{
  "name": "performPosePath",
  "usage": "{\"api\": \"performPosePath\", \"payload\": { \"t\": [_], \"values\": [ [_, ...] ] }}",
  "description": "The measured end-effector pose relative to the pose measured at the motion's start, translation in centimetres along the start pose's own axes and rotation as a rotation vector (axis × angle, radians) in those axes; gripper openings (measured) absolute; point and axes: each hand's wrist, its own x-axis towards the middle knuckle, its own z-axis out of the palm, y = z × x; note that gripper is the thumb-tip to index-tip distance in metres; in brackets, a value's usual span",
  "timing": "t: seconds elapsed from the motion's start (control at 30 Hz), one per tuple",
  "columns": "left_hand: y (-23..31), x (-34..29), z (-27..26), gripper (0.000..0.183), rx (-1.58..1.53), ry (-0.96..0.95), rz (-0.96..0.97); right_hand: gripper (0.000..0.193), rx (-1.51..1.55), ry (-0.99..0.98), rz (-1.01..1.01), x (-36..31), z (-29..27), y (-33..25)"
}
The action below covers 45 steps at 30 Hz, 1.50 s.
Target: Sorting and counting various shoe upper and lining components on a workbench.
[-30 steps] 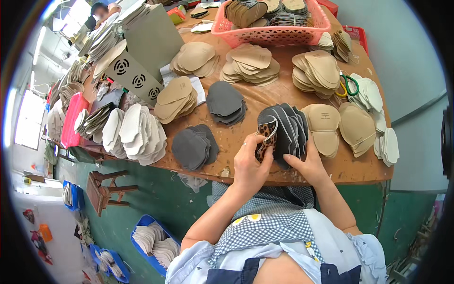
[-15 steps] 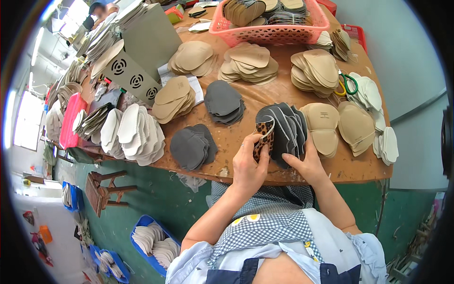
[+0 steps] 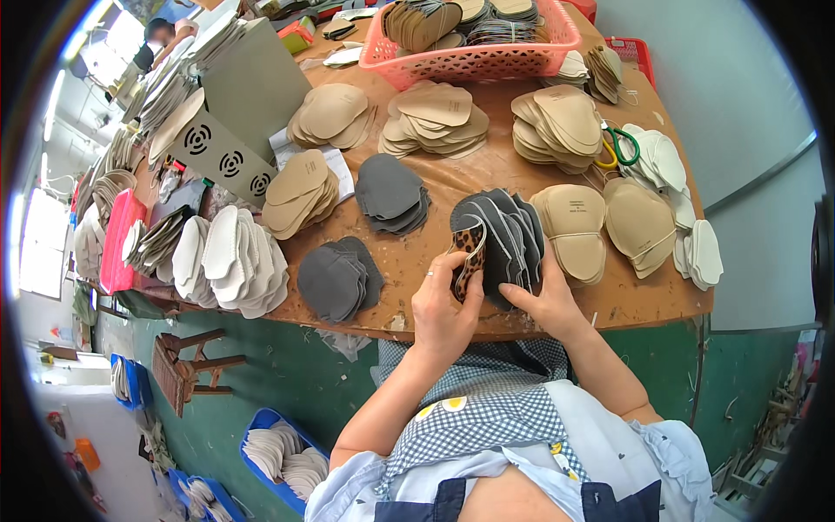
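My left hand (image 3: pixel 445 306) pinches a leopard-print shoe piece (image 3: pixel 470 248) with a pale edge between thumb and fingers. It stands at the left side of a fanned stack of dark grey insole-shaped pieces (image 3: pixel 503 224) with light edges. Around the right side of that stack my right hand (image 3: pixel 550 300) is closed, its thumb on the near end. The stack is tilted up at the table's front edge. Two more dark grey stacks lie to the left, one nearer (image 3: pixel 335 283) and one farther (image 3: pixel 391 193). Banded tan insole pieces (image 3: pixel 570 228) lie just right of my right hand.
On the brown table (image 3: pixel 487 170) are several tan stacks, white stacks (image 3: pixel 248 261) at left and green-and-yellow-handled scissors (image 3: pixel 622 148) at right. A pink basket (image 3: pixel 470 65) stands at the back. A grey box (image 3: pixel 252 83) is at back left. Below are a wooden stool (image 3: pixel 178 370) and blue bins (image 3: pixel 261 426).
The view has shifted slightly, so the table's contents appear farther left. Both hands keep their hold on the leopard-print piece and the dark grey stack, with little change in pose.
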Motion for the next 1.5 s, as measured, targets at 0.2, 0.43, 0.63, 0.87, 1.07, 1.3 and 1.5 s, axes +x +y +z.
{"api": "performPosePath", "payload": {
  "t": [0.2,0.43,0.63,0.87,1.07,1.3,1.5],
  "values": [
    [0.9,0.0,0.0,0.028,0.01,-0.022,0.037,0.087,0.036,0.0,0.003,-0.1,0.2,-0.1],
    [0.6,-0.7,0.7,0.036,0.058,-0.051,0.107,0.083,0.094,0.035,0.001,-0.1,0.2,0.5],
    [0.7,-1.0,0.9,0.039,0.079,-0.049,0.137,0.08,0.093,0.053,0.015,-0.2,0.2,0.5],
    [0.7,-2.0,1.5,0.047,0.108,-0.121,0.22,0.071,0.379,0.092,0.042,-0.7,-0.2,1.6],
    [0.6,-2.3,0.6,0.05,-0.009,-0.192,0.208,0.067,0.421,0.129,0.147,-1.0,-0.3,1.4],
    [0.7,-2.1,1.5,0.059,-0.144,-0.141,0.207,0.056,0.464,0.207,0.127,-1.0,-0.7,2.0],
    [-0.2,-2.0,0.2,0.047,-0.04,-0.217,0.154,0.067,0.323,0.153,0.114,-1.1,-0.3,2.8]
  ]
}}
